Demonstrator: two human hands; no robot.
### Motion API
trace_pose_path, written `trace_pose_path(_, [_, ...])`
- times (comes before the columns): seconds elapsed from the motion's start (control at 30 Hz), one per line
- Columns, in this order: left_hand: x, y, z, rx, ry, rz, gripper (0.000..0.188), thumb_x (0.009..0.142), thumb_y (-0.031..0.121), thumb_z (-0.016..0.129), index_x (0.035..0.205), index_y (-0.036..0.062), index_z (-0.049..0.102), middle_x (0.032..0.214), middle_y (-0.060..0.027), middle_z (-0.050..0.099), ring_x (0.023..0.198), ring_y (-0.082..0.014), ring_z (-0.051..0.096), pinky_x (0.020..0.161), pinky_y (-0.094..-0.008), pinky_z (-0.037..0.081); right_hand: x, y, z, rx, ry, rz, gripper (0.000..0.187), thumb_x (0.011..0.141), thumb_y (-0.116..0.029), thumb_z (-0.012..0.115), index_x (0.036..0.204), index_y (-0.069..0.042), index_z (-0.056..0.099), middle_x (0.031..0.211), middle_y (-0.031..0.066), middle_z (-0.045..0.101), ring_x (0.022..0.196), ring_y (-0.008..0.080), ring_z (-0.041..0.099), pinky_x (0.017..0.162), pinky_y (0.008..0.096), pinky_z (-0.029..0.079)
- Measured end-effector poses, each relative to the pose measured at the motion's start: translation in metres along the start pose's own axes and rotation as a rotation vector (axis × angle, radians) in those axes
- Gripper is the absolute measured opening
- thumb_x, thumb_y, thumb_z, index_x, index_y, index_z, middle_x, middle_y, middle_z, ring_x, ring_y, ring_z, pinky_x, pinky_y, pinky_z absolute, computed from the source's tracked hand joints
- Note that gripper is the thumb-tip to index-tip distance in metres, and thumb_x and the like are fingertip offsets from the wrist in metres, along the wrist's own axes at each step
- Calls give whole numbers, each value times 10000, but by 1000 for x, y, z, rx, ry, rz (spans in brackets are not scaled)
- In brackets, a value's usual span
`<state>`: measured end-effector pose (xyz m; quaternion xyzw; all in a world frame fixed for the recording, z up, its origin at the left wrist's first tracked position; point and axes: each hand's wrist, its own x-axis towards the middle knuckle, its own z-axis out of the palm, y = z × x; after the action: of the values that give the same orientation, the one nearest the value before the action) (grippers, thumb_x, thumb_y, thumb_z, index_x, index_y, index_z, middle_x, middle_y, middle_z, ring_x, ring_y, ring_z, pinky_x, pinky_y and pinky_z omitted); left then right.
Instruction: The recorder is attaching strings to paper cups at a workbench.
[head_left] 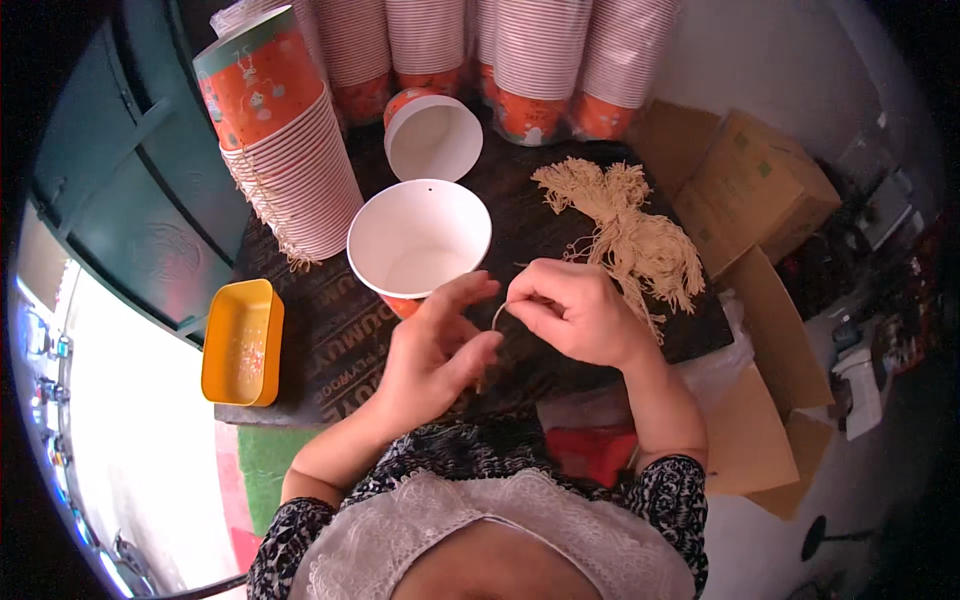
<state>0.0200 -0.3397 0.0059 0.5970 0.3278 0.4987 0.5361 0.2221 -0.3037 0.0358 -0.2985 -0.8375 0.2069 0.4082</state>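
Tabletop (520,215): dark printed board; carries all items listed below except the hands and the strand.
Stack of cups (300,180): nested, bases up, at the left edge; cord ends trail along its side.
Cord bundle (640,225): loose beige hank near the right edge, beyond the right hand.
Open cup (420,240): white inside, orange outside, mouth up, around mid-board. It lies ahead and to the left of the strand.
Yellow tray (243,345): at the near left corner, well apart from both hands.
Left hand (435,350): fingers parted and partly bent, thumb spread from them. It overlaps the near side of the cup in view; contact cannot be told. Nearer hand to the cup.
Right hand (580,315): thumb and forefinger pinched on the strand, between cup and cord bundle.
Cord strand (496,318): held above the board toward its near edge; long axis curves from the right fingertips down and left toward the left thumb. Contact with that thumb cannot be told.
Rim hole (430,188): small dark spot at the cup's far wall, on the side away from both hands.
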Motion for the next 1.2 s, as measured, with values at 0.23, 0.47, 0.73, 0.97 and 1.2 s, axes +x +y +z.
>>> trace_pose_path(0.23, [-9, -18, -9, 7, -117, -251, 112, 959, 128, 627, 955, 18, 647, 679, 16, 622, 530, -34, 526, 475, -183, 419, -23, -3, 3, 4, 156, 44, 69, 823, 54, 646, 823, -7, 614, 699, 21, 566, 588, 77, 508, 517, 244, 395])
trace_pose_path(0.47, [-30, -29, -32, 202, -63, -234, 96, 943, 95, 632, 911, 7, 656, 683, 18, 615, 544, -32, 512, 485, -201, 412, -67, 17, 8, 12, 257, 303, 92, 834, 34, 660, 802, -8, 584, 708, -12, 540, 616, 74, 486, 546, 251, 381])
trace_pose_path(0.73, [-22, -30, -30, 732, -100, 141, 107, 858, 123, 680, 889, 24, 654, 706, -210, 624, 670, -384, 650, 580, -427, 508, -69, 17, 84, 412, 126, 274, 307, 960, -65, 550, 1254, 25, 554, 1251, 117, 599, 1154, 194, 576, 1012, 323, 436])
trace_pose_path(0.97, [-19, -6, -43, 820, -131, 150, 98, 833, 103, 685, 853, 19, 639, 725, -205, 628, 689, -389, 644, 589, -429, 509, -65, 15, 121, 666, 175, 455, 114, 952, -98, 605, 999, 6, 612, 772, -35, 586, 678, 25, 506, 578, 211, 421])
trace_pose_path(1.2, [-14, 2, -62, 704, 4, 38, 59, 820, 15, 667, 859, -8, 629, 745, -170, 641, 671, -333, 657, 603, -361, 513, -53, 16, 122, 541, 338, 405, 57, 902, -30, 656, 863, -1, 626, 712, -57, 559, 643, 0, 477, 559, 175, 383])
